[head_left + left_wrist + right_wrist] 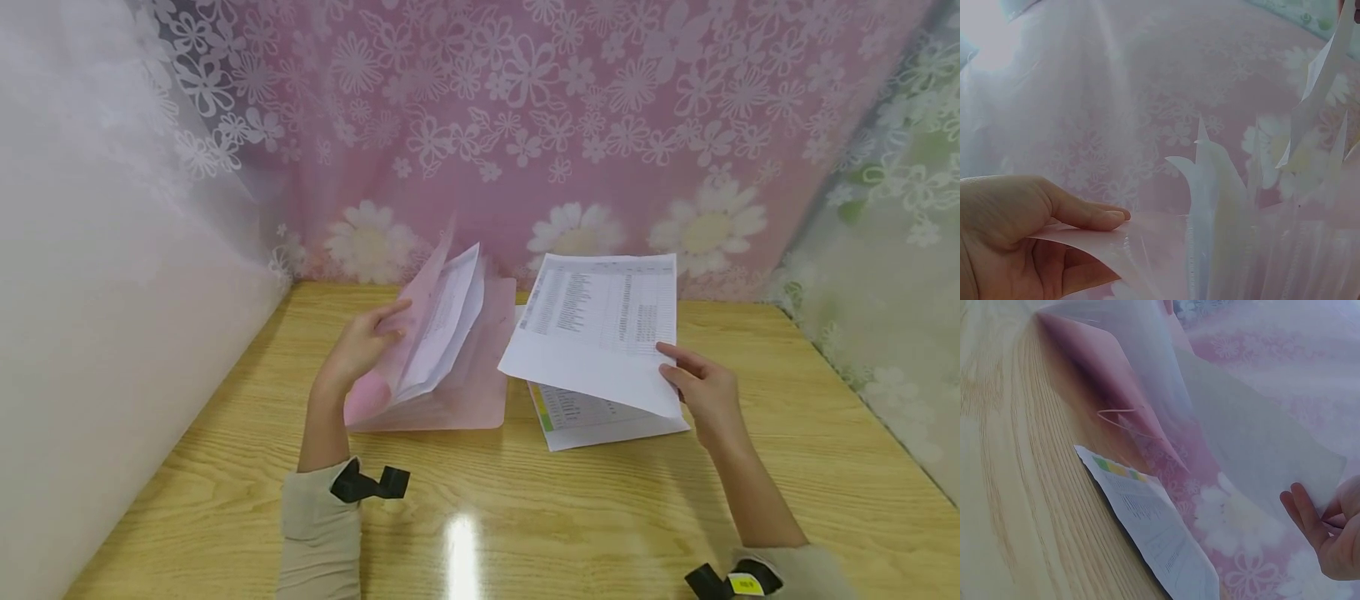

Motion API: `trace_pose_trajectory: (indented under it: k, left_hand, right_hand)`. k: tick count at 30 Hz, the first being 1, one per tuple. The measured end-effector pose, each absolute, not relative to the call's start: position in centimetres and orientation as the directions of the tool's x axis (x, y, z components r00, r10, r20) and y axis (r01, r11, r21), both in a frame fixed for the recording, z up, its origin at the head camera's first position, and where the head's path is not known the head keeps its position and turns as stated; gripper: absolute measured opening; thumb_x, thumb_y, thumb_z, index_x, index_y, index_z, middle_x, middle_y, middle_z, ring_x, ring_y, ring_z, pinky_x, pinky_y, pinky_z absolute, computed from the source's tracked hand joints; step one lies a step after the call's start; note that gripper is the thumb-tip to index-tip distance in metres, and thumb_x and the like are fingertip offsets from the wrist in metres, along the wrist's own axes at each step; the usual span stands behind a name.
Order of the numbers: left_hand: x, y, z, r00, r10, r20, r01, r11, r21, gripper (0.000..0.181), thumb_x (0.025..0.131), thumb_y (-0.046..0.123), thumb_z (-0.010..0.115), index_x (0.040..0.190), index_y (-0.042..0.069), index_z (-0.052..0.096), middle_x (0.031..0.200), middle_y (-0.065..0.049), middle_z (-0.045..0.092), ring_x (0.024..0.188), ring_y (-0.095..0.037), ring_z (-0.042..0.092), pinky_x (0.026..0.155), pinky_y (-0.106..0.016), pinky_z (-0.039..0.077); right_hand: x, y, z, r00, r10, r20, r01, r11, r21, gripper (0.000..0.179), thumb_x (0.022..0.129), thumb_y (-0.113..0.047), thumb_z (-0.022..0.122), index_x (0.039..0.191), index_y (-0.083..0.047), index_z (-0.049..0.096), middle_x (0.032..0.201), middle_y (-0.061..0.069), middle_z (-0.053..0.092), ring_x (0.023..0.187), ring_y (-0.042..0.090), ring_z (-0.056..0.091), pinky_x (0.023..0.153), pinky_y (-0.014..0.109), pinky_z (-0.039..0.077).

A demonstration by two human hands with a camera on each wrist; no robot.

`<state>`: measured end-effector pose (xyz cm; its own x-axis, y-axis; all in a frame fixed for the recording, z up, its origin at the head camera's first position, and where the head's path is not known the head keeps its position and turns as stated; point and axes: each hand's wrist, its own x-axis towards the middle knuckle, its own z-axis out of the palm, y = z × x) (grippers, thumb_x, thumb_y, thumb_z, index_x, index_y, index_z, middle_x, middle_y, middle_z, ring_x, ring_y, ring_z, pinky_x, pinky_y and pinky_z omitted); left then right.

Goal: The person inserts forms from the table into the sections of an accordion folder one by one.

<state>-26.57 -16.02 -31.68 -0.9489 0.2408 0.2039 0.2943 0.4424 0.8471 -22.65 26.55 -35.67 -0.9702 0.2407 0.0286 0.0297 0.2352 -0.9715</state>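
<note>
A pink plastic folder (491,367) with clear sleeves stands partly open on the table, left of the middle. My left hand (360,346) pinches its raised front cover between thumb and fingers; the left wrist view shows that cover (1104,247) in the grip. Inside the folder, white printed papers (442,325) fan upward. My right hand (701,387) pinches the right edge of a sheet printed with a table (592,333), raised and tilted. Beneath it lies another printed sheet (592,421) with a yellow and green strip, partly covered by the raised one.
The wooden table (525,508) runs up to a pink flowered curtain (480,125) at the back. A pale sheet (135,250) hangs along the left side, and a flowered one (892,292) along the right. In the right wrist view, a thin elastic loop (1116,410) sticks out from the folder.
</note>
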Motion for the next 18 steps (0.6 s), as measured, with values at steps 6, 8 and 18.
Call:
trace_pose_trajectory:
  k: [6,8,18]
  left_hand:
    - [-26.6,-16.1,-31.6,-0.950,0.238,0.200,0.291,0.450,0.844,0.044,0.092,0.002,0.049,0.136,0.001,0.043,0.140,-0.013,0.038,0.129,-0.025,0.027,0.099,-0.042,0.028]
    - [-26.6,-16.0,-31.5,-0.950,0.239,0.201,0.291,0.447,0.846,0.044,0.092,0.001,0.049,0.136,0.000,0.044,0.140,-0.014,0.038,0.130,-0.025,0.026,0.101,-0.042,0.027]
    - [-26.4,-15.9,-31.3,-0.954,0.236,0.182,0.272,0.438,0.857,0.045,0.093,0.002,0.049,0.137,0.001,0.042,0.141,-0.013,0.036,0.120,-0.024,0.034,0.088,-0.039,0.030]
  right_hand:
    - [-22.8,25.3,-35.3,-0.970,0.240,0.042,0.020,0.249,-0.968,0.043,0.092,-0.015,0.056,0.131,0.001,0.049,0.136,0.022,0.040,0.084,0.003,0.054,0.066,0.016,0.047]
    - [-22.8,24.9,-35.2,-0.967,0.250,0.050,0.020,0.270,-0.963,0.043,0.092,-0.016,0.056,0.131,0.000,0.049,0.135,0.021,0.041,0.084,0.005,0.052,0.066,0.016,0.046]
    - [-23.3,22.8,-35.1,-0.966,0.238,0.099,-0.020,0.311,-0.950,0.039,0.092,-0.013,0.055,0.129,-0.002,0.053,0.133,0.016,0.045,0.076,0.005,0.050,0.060,0.015,0.044]
